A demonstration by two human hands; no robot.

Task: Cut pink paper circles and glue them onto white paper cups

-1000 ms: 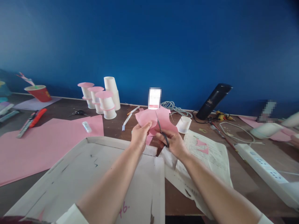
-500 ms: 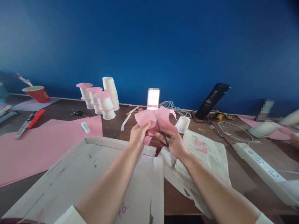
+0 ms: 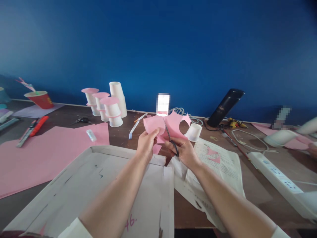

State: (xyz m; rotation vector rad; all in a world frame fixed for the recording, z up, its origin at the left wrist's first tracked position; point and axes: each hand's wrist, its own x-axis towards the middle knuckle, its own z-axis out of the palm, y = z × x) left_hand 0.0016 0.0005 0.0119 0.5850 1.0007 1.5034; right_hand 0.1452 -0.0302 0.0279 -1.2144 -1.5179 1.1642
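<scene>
My left hand (image 3: 146,142) pinches a sheet of pink paper (image 3: 155,125) between thumb and fingers, above the table. My right hand (image 3: 184,150) is closed around the dark handles of a pair of scissors (image 3: 169,134). The scissor blades point up and away, against the paper between the left, rounded part and a ragged part on the right with curved cut-outs. A white paper cup (image 3: 194,132) stands just beyond my right hand. Small pink scraps (image 3: 157,149) lie under the paper.
Cups with pink discs (image 3: 111,110) and a white cup stack (image 3: 119,99) stand at the back left. A cardboard box lid (image 3: 99,185) fills the front. Pink sheets (image 3: 61,148), a utility knife (image 3: 32,131), a power strip (image 3: 274,172) and a black bottle (image 3: 225,107) flank it.
The right part of the pink paper has shifted, so one curved cut-out now shows more fully. Both hands stay almost in place, still holding paper and scissors.
</scene>
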